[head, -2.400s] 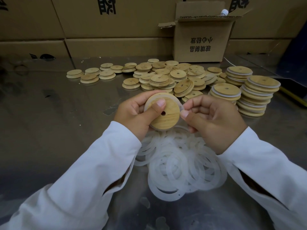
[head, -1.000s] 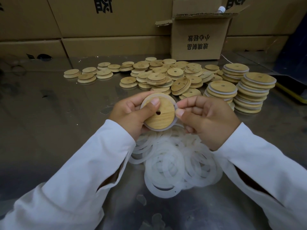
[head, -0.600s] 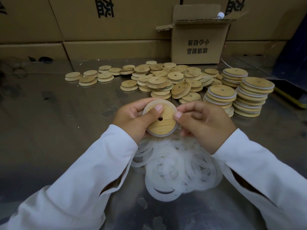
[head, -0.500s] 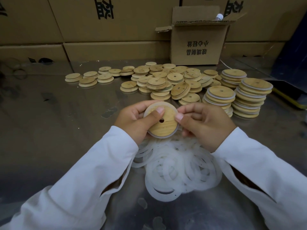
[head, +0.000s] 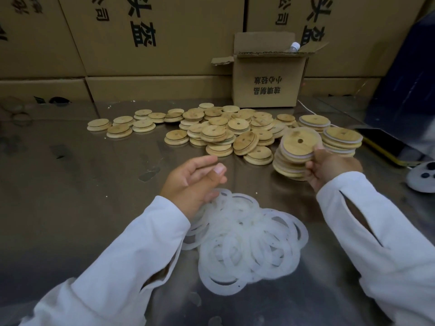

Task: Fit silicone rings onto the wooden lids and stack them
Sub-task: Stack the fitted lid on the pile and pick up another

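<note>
My right hand (head: pixel 329 168) grips a round wooden lid (head: pixel 299 147) with a white silicone ring around its rim, held tilted just above the nearest stack of ringed lids (head: pixel 286 165). My left hand (head: pixel 193 180) hovers empty with relaxed fingers over the far left edge of the pile of loose silicone rings (head: pixel 247 241). A heap of bare wooden lids (head: pixel 221 132) lies beyond on the metal table (head: pixel 70 184). Two more stacks of ringed lids (head: pixel 341 142) stand further right.
A small open cardboard box (head: pixel 268 83) stands behind the lids, against a wall of big cartons (head: pixel 153 43). A white device with dark buttons (head: pixel 423 176) lies at the right edge, next to a yellow-edged dark tray (head: pixel 395 147).
The lid, held by both hands over the rings before, now has its ring on. My right hand carried it right to the stack; my left hand let go.
</note>
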`<state>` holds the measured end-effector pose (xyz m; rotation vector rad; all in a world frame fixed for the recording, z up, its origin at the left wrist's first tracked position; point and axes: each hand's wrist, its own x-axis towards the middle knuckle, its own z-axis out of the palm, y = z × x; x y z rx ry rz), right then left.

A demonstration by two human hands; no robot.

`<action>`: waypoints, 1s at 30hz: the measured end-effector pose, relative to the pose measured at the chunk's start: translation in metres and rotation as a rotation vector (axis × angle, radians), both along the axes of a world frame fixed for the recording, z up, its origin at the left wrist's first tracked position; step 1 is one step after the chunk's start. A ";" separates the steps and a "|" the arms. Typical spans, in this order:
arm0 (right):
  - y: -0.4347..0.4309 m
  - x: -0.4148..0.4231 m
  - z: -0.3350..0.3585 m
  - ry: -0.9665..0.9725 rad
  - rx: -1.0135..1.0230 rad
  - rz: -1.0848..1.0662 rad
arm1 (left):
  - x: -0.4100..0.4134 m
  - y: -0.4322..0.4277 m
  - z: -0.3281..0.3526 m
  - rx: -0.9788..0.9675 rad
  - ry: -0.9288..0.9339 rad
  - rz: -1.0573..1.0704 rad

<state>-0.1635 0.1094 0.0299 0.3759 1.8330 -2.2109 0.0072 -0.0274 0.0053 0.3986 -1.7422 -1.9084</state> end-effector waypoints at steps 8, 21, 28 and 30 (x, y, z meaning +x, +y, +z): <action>0.009 0.001 0.001 -0.046 -0.432 0.128 | -0.001 0.000 0.000 0.008 0.007 0.006; 0.002 0.005 -0.007 0.009 -0.102 0.045 | -0.004 -0.001 -0.003 -0.043 -0.009 0.046; -0.011 0.043 -0.014 0.387 0.056 0.427 | -0.023 -0.019 -0.001 -0.042 -0.079 0.158; -0.016 0.049 -0.016 0.380 0.094 0.554 | -0.039 -0.033 0.003 -0.025 -0.133 0.180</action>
